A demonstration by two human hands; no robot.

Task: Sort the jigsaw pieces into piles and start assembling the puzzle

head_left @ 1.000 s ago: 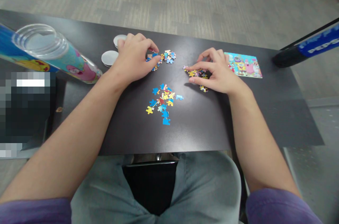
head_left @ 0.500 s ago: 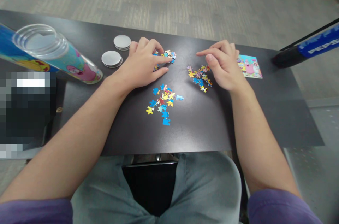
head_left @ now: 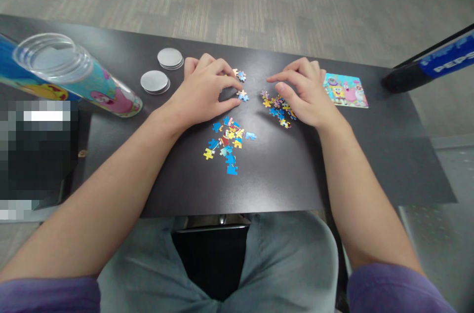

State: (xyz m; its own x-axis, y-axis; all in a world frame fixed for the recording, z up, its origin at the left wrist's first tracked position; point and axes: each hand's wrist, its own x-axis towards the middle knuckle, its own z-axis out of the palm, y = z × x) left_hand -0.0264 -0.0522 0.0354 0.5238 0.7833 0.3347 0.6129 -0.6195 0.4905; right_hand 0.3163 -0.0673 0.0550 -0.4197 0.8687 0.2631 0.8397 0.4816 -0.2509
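My left hand (head_left: 208, 88) reaches over the far middle of the table, palm down. Its thumb and index finger are apart, with a blue-and-white jigsaw piece (head_left: 243, 96) at their tips. Just beyond the index finger lie a few more pieces (head_left: 241, 76), partly hidden by the hand. My right hand (head_left: 305, 90) hovers open, index finger pointing left and thumb apart, holding nothing. Below its fingers is a pile of pink, yellow and blue jigsaw pieces (head_left: 276, 102), partly covered. Nearer me spreads another group of mostly blue and yellow pieces (head_left: 230, 137).
A cartoon picture card (head_left: 346, 92) lies right of my right hand. White round discs (head_left: 154, 81) sit in two stacks at left, beside a clear-topped cartoon tube (head_left: 107, 88). A dark bottle with a blue label (head_left: 425, 67) stands at the right edge of the dark table (head_left: 281, 175).
My left hand has shifted slightly right and nearer me, and a blue-and-white piece now lies apart from the far pile. My right hand has moved a little left, uncovering more of the card.
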